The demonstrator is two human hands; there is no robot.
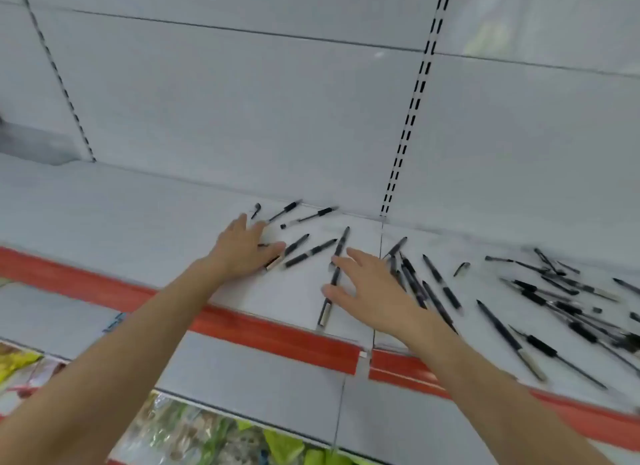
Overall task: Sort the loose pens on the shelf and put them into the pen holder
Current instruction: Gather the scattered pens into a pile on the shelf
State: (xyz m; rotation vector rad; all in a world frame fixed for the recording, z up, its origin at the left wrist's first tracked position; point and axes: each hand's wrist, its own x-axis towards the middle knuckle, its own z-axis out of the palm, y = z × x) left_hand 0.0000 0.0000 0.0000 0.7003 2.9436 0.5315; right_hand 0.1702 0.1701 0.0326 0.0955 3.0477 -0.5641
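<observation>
One shelf [138, 205]: white; your pens [309, 253] lie flat across it, centre to 4 o'clock.
Pen heap [568, 310]: thickest at 4 o'clock, crossed, unsorted.
Left hand [247, 250]: fingers straight and spread, pressing pens at centre, probably to gather them.
Right hand [367, 288]: fingers apart, palm down over pens; gripping nothing.
Pen holder: not in view; contents unknown.
</observation>
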